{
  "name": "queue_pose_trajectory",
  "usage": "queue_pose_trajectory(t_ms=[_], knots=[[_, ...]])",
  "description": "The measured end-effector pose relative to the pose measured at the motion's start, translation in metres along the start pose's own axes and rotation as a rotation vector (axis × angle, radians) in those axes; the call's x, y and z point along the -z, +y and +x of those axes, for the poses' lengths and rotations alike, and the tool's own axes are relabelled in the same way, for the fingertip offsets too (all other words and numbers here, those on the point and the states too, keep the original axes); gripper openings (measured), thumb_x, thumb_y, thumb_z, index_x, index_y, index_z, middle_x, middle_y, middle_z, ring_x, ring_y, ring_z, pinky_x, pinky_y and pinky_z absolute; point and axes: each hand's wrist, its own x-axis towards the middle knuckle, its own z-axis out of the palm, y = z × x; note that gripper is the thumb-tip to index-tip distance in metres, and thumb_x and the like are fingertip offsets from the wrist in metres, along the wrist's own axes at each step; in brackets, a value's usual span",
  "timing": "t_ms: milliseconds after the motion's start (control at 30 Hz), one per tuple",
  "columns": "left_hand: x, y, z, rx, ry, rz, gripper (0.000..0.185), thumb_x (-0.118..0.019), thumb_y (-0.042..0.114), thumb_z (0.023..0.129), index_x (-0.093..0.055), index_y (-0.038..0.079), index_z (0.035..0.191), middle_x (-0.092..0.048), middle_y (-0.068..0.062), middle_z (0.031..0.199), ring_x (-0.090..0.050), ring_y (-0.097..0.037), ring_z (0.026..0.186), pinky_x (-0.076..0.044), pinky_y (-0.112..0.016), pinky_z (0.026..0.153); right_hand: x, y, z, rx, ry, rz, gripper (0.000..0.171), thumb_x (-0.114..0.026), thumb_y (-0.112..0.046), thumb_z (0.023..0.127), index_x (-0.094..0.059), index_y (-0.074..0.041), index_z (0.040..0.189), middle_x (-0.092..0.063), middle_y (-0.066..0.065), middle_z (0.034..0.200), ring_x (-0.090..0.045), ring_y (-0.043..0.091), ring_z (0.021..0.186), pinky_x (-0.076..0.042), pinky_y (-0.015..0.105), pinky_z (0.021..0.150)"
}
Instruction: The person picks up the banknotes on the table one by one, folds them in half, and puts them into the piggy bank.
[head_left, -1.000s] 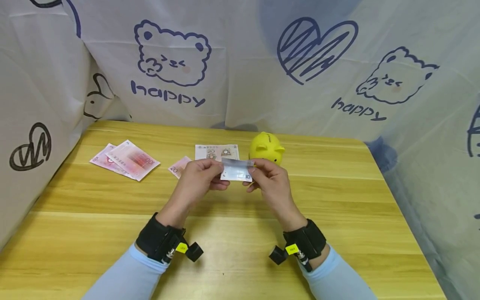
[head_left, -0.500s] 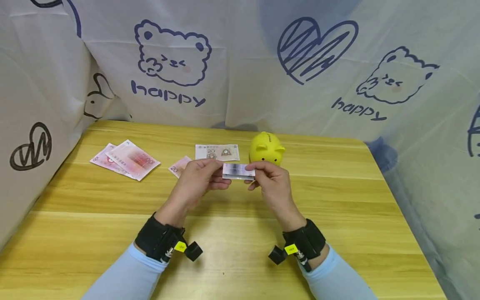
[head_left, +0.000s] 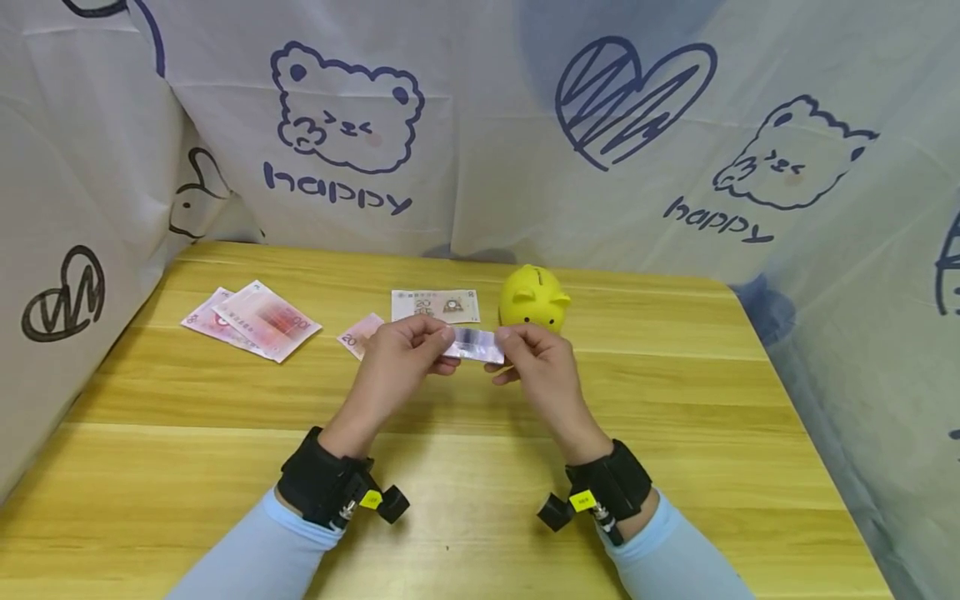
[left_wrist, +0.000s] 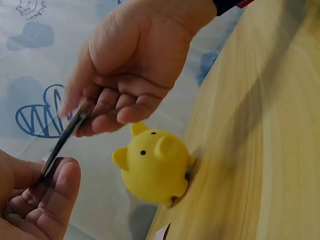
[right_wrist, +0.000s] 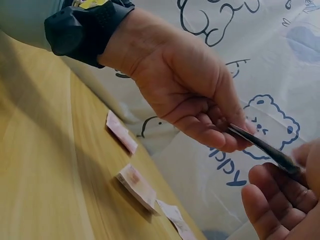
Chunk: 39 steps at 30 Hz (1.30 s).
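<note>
Overhead, the folded banknote [head_left: 474, 344] hung between both hands above the desk [head_left: 450, 467], toward its far edge. Left hand [head_left: 401, 358] pinched its left end, right hand [head_left: 542, 365] its right end. The yellow piggy bank [head_left: 533, 297] stood just beyond, near the far edge.

The word "happy" is printed on the cloth wall [head_left: 480, 125] under each bear. "20" is printed on a banknote [head_left: 435, 305].
</note>
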Motion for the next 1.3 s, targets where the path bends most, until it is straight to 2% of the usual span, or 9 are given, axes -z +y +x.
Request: queue_pose_trajectory(t_ms=[167, 300, 433, 567, 667, 733, 900, 1067, 1300], knots=[[-0.0035, -0.0004, -0.0016, 0.000, -0.032, 0.012, 0.023, -0.063, 0.020, 0.108, -0.071, -0.001, 0.104, -0.075, -0.014, 0.096, -0.075, -0.016, 0.077, -0.067, -0.032, 0.074, -0.0017, -0.0009, -0.0019, -0.006, -0.002, -0.064, 0.022, -0.064, -0.013, 0.107, -0.069, 0.006, 0.097, -0.073, 0.011, 0.079, -0.069, 0.014, 0.064, -0.063, 0.028, 0.060], [-0.0038, -0.0017, -0.0020, -0.012, -0.010, 0.058, 0.024, -0.063, 0.021, 0.108, -0.073, 0.000, 0.102, -0.074, -0.012, 0.089, -0.073, -0.016, 0.073, -0.067, -0.033, 0.070, -0.0039, -0.0005, -0.0040, 0.030, -0.004, -0.131, 0.023, -0.064, -0.014, 0.107, -0.067, 0.003, 0.091, -0.066, 0.004, 0.071, -0.061, 0.011, 0.058, -0.057, 0.024, 0.056], [-0.0041, -0.0012, -0.0038, -0.046, 0.037, 0.118, 0.023, -0.063, 0.021, 0.108, -0.075, 0.001, 0.104, -0.075, -0.012, 0.085, -0.072, -0.015, 0.071, -0.064, -0.030, 0.066, -0.0053, 0.0000, -0.0045, 0.030, -0.026, -0.119, 0.021, -0.065, -0.013, 0.106, -0.067, 0.004, 0.095, -0.065, 0.006, 0.073, -0.061, 0.010, 0.059, -0.057, 0.024, 0.055], [-0.0038, -0.0011, -0.0046, -0.060, 0.082, 0.126, 0.023, -0.063, 0.020, 0.108, -0.075, 0.001, 0.104, -0.076, -0.012, 0.085, -0.073, -0.014, 0.070, -0.062, -0.025, 0.064, -0.0051, -0.0010, -0.0033, -0.048, -0.104, -0.072, 0.016, -0.067, -0.009, 0.104, -0.068, 0.006, 0.106, -0.071, 0.020, 0.086, -0.068, 0.013, 0.070, -0.062, 0.028, 0.059], [-0.0039, -0.0019, -0.0035, -0.053, 0.092, 0.096, 0.022, -0.062, 0.019, 0.108, -0.074, 0.000, 0.104, -0.076, -0.014, 0.087, -0.073, -0.015, 0.070, -0.064, -0.028, 0.066, -0.0043, -0.0013, -0.0020, -0.096, -0.151, -0.051, 0.014, -0.067, -0.006, 0.103, -0.066, 0.007, 0.107, -0.073, 0.020, 0.091, -0.071, 0.014, 0.075, -0.064, 0.030, 0.062], [-0.0041, -0.0020, -0.0029, -0.049, 0.085, 0.067, 0.023, -0.062, 0.018, 0.108, -0.073, -0.001, 0.104, -0.077, -0.015, 0.088, -0.073, -0.015, 0.070, -0.065, -0.029, 0.067, -0.0040, -0.0012, -0.0013, -0.105, -0.153, -0.034, 0.013, -0.067, -0.005, 0.103, -0.065, 0.007, 0.105, -0.074, 0.015, 0.088, -0.071, 0.014, 0.073, -0.065, 0.030, 0.063], [-0.0053, -0.0021, -0.0010, -0.020, 0.057, -0.042, 0.024, -0.061, 0.017, 0.109, -0.072, -0.004, 0.108, -0.077, -0.015, 0.090, -0.074, -0.014, 0.071, -0.066, -0.030, 0.069, -0.0040, -0.0022, -0.0010, -0.096, -0.122, 0.016, 0.011, -0.067, -0.002, 0.102, -0.064, 0.008, 0.100, -0.073, 0.006, 0.082, -0.069, 0.013, 0.067, -0.065, 0.031, 0.063], [-0.0033, -0.0014, 0.0011, 0.045, -0.024, -0.162, 0.021, -0.063, 0.011, 0.107, -0.068, -0.007, 0.117, -0.077, -0.014, 0.093, -0.075, -0.013, 0.076, -0.067, -0.030, 0.076, -0.0028, -0.0029, -0.0002, -0.087, -0.068, 0.054, 0.010, -0.067, -0.001, 0.102, -0.062, 0.006, 0.096, -0.074, 0.006, 0.081, -0.069, 0.012, 0.065, -0.065, 0.030, 0.062], [-0.0009, 0.0021, 0.0004, 0.088, -0.055, -0.233, 0.024, -0.061, 0.004, 0.105, -0.065, -0.010, 0.124, -0.077, -0.020, 0.099, -0.076, -0.013, 0.080, -0.067, -0.031, 0.079, -0.0005, -0.0034, -0.0002, -0.079, -0.062, 0.085, 0.011, -0.066, -0.003, 0.103, -0.063, 0.007, 0.106, -0.074, 0.009, 0.084, -0.072, 0.016, 0.068, -0.066, 0.032, 0.066]])
